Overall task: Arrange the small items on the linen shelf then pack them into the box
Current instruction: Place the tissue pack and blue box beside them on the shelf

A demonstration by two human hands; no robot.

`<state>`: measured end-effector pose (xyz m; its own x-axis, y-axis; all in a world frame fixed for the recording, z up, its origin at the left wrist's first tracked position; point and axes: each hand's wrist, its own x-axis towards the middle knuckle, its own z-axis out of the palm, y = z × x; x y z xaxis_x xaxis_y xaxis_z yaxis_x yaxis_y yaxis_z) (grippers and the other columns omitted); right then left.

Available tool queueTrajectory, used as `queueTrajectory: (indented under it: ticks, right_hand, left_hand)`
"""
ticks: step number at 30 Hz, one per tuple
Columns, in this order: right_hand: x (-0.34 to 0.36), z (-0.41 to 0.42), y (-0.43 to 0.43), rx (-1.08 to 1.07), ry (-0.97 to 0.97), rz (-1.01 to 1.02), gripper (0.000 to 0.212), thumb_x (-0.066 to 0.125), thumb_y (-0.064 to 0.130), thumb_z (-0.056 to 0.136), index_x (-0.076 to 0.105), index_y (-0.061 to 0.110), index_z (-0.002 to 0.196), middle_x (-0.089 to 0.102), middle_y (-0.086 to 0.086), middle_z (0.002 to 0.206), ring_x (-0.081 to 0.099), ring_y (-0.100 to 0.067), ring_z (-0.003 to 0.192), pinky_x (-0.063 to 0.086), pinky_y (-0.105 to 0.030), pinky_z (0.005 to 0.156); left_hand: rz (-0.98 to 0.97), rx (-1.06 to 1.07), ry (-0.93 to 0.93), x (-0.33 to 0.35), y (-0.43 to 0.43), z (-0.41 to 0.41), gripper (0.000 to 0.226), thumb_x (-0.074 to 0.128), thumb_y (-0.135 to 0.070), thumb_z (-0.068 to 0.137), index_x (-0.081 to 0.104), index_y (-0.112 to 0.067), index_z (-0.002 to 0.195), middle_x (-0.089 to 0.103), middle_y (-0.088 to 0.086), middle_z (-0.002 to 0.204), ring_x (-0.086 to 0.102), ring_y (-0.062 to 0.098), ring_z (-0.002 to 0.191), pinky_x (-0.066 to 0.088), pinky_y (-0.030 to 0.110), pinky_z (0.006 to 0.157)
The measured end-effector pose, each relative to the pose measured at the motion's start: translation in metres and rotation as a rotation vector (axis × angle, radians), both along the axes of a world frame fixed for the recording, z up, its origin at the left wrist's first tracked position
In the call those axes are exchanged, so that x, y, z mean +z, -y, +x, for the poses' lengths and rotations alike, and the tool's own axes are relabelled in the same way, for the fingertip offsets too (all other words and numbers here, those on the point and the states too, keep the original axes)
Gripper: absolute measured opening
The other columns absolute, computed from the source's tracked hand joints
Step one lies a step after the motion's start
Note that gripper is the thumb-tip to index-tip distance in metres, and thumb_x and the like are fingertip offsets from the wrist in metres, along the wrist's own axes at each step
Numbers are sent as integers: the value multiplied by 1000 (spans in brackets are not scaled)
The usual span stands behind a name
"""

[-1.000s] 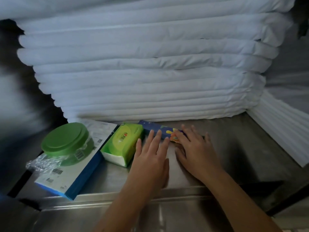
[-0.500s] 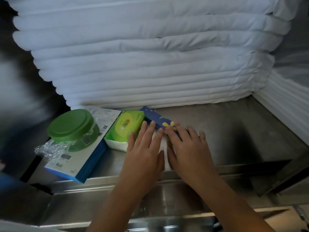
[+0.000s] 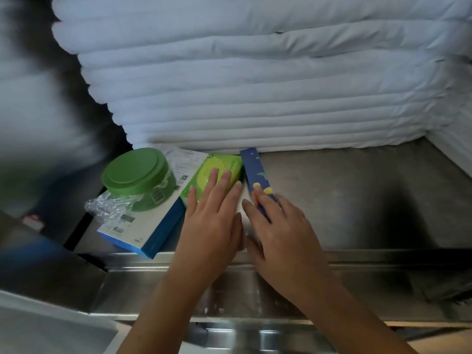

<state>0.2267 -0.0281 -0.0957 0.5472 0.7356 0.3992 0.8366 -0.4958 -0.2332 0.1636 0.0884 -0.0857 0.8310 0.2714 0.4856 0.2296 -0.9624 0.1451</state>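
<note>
Green tub [image 3: 138, 175] sits on a flat box [image 3: 143, 226] at 9 o'clock. The left hand [image 3: 212, 221], fingers straight, presses the green pack [image 3: 217, 167]. The right hand [image 3: 283, 226], also flat, rests on the blue box [image 3: 252, 169], which lay crosswise before and now points to 12 o'clock. The row looks nearly arranged, and packing is not begun.

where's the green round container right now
In the head view, the green round container sits at the left of the metal shelf, on top of the white and blue box, left of the green tissue pack.
</note>
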Motion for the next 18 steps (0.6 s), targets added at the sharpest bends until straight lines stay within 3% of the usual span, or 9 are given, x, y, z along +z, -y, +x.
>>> queueTrajectory:
  ticks: [3,6,8,16,18]
  right_hand:
    - [-3,4,-1,58,12,-2,49,78,23,70,65,7,114,57,-20,126,56,-42,111,50,-54,84]
    - [-4,12,2,108,41,-40,56,77,32,72,62,8,120,52,-20,132,49,-42,120,44,-57,88]
    - [-5,19,4,144,23,-61,60,71,37,78,55,9,128,44,-18,140,38,-41,129,37,-57,96]
    - [-11,18,5,155,3,-79,62,55,41,89,38,10,140,26,-13,150,17,-35,139,22,-50,108]
    - [-11,16,6,129,23,-73,61,59,38,87,43,8,137,32,-15,148,24,-37,137,27,-52,105]
  left_hand:
    - [24,7,-3,-3,-6,0,48,74,-1,75,59,5,120,50,26,131,38,47,125,13,64,95]
    - [45,28,-6,-4,-12,2,42,65,-5,78,59,6,118,51,27,129,41,48,123,15,63,95]
    - [42,42,-14,-5,-15,3,44,59,-10,77,59,6,119,51,27,129,41,48,123,17,63,95]
    - [42,44,-54,-13,-13,7,52,77,-3,69,59,9,117,56,28,123,52,45,115,37,65,90]
    - [45,41,-57,-13,-12,6,52,78,-2,68,59,9,116,56,29,122,53,45,114,39,64,90]
